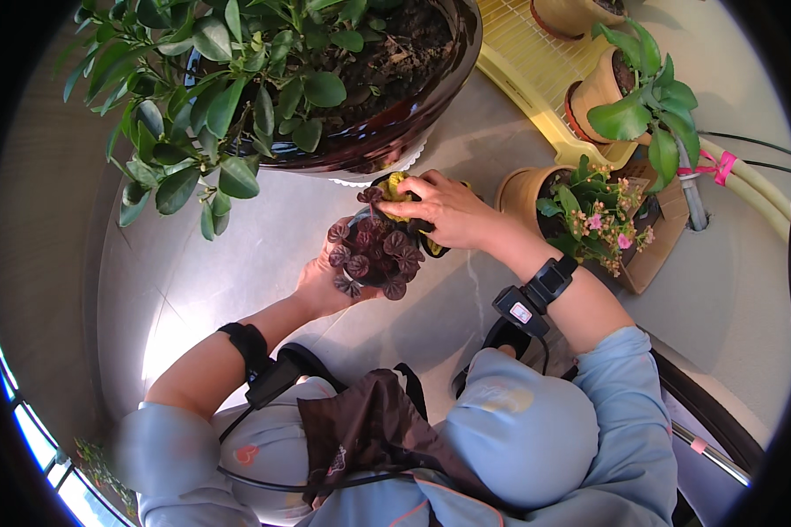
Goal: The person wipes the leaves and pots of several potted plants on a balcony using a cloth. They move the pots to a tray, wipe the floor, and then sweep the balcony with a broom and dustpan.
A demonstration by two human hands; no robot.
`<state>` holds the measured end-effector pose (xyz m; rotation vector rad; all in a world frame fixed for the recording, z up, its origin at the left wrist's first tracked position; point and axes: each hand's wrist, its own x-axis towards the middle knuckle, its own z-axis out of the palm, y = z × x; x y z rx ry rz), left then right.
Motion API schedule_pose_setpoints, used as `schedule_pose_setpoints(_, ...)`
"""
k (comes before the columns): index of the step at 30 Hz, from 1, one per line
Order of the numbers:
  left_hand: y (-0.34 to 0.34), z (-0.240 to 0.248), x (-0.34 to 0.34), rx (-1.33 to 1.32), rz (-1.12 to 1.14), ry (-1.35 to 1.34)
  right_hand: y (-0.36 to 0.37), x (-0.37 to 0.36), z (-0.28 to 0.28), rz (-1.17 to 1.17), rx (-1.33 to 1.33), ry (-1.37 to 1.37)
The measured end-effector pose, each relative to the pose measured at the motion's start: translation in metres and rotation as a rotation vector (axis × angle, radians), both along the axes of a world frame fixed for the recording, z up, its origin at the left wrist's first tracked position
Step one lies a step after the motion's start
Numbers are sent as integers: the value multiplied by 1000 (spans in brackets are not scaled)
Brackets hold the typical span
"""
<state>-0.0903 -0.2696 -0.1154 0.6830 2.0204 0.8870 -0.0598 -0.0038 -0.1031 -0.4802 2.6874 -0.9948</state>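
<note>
Plant: small dark-purple plant (373, 256) in a small pot, held above the pale tiled floor (237, 263), just in front of the large dark glazed planter (387, 132).
Left hand: left hand (321, 283) cups the pot from below; grip closed around its base, though the fingers are mostly hidden under the leaves.
Right hand: right hand (444, 211) reaches over the pot's far edge; fingertips pinched on a yellow-green piece (395, 186) at the rim.
Surroundings: terracotta pot with pink flowers (580, 211) stands just beside the right wrist; a second terracotta pot (620, 92) sits on the yellow slatted tray (527, 70).
Technique: keep the cupping hand level so no soil spills; work the pinch at the stem base, clear of the rounded leaves.
Caution: the leaves look brittle; avoid pressing them with the right palm.
</note>
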Motion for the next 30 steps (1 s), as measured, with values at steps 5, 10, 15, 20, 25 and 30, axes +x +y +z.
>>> schedule_pose_setpoints(5, 3, 7, -1, -77, -5, 4, 0, 20, 6, -37, 120, 46)
schedule_pose_setpoints(10, 8, 18, 0, -65, 38, -6, -6, 66, 1, -94, 101, 70)
schedule_pose_setpoints(15, 10, 15, -9, -38, -10, -15, -11, 88, -5, -225, -156, -38)
schedule_pose_setpoints(20, 12, 15, -27, 90, -117, 19, -4, 78, -13, -247, -226, -69)
schedule_pose_setpoints(25, 18, 26, -70, -105, -369, 177, 12, 55, -18, -406, -492, -209)
schedule_pose_setpoints(30, 10, 26, -50, -109, -154, 13, 19, 45, -34, -461, -591, -305)
